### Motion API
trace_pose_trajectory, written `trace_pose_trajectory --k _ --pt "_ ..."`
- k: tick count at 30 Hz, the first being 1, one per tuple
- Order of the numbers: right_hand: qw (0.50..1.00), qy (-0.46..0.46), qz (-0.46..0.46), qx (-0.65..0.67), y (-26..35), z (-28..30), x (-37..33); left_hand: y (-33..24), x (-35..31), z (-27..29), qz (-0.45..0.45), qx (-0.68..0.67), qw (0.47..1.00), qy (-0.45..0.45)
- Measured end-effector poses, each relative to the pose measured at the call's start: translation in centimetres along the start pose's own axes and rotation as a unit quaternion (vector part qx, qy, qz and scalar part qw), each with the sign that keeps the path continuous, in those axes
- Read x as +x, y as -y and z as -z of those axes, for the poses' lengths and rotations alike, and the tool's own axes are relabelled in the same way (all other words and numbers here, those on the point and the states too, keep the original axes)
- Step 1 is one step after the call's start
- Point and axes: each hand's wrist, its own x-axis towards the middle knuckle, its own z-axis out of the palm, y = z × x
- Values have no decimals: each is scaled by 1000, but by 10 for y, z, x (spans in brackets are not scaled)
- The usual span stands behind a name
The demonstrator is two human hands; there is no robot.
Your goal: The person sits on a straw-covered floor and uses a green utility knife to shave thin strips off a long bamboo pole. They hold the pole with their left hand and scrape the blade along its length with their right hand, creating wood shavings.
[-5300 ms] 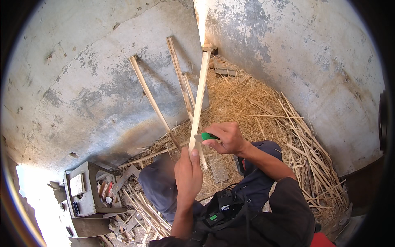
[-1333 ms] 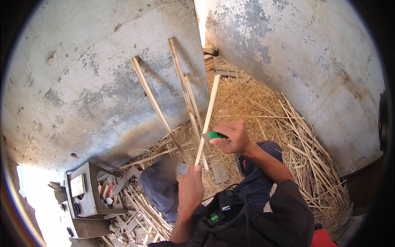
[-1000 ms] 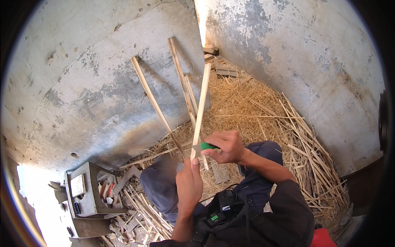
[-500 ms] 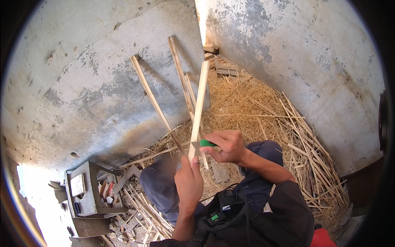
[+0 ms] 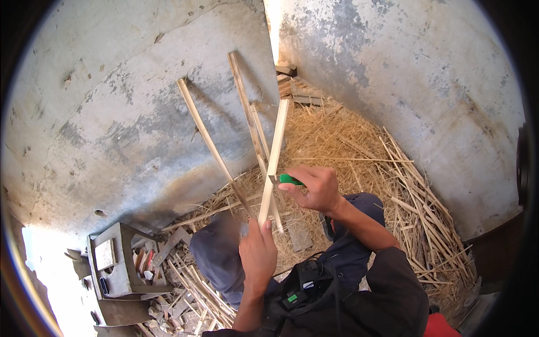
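My left hand [image 5: 258, 253] is closed around the lower end of a pale wooden strip [image 5: 279, 132], which slants up and away from me. Gripped in my right hand [image 5: 316, 188] is a knife [image 5: 289, 179] with a green handle. Its short blade lies against the strip's right side, about midway along. The thumb of my left hand presses along the strip's near end. Behind the strip, another long stick [image 5: 247, 101] leans against the wall and crosses it in view.
A second stick [image 5: 205, 129] leans on the stained wall [image 5: 129, 112] at left. Shavings [image 5: 325, 135] cover the floor ahead. Loose strips [image 5: 426, 224] are piled at right. A wooden stool [image 5: 120, 264] holding tools stands at left, beside more strips [image 5: 199, 286].
My right hand and the knife have moved up along the strip, away from my left hand. The strip's far end has dipped slightly.
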Motion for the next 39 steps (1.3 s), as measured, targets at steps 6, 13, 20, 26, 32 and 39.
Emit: trace_pose_trajectory --k 6,13,20,26,32,39 --pt "999 6 -32 -4 -8 4 4 11 -6 -2 18 21 999 19" --pt "995 -19 -87 -36 -52 12 21 25 -25 -5 28 48 997 54" --pt "993 6 -105 -49 -54 12 22 30 -29 -3 13 44 998 43" --pt "923 70 -345 -155 -100 23 41 35 -44 5 29 29 997 63" --pt "945 -52 -313 -86 -154 57 30 48 -67 16 57 -10 996 75" --pt "978 29 -160 134 -62 2 9 48 -47 17 88 -145 978 124"
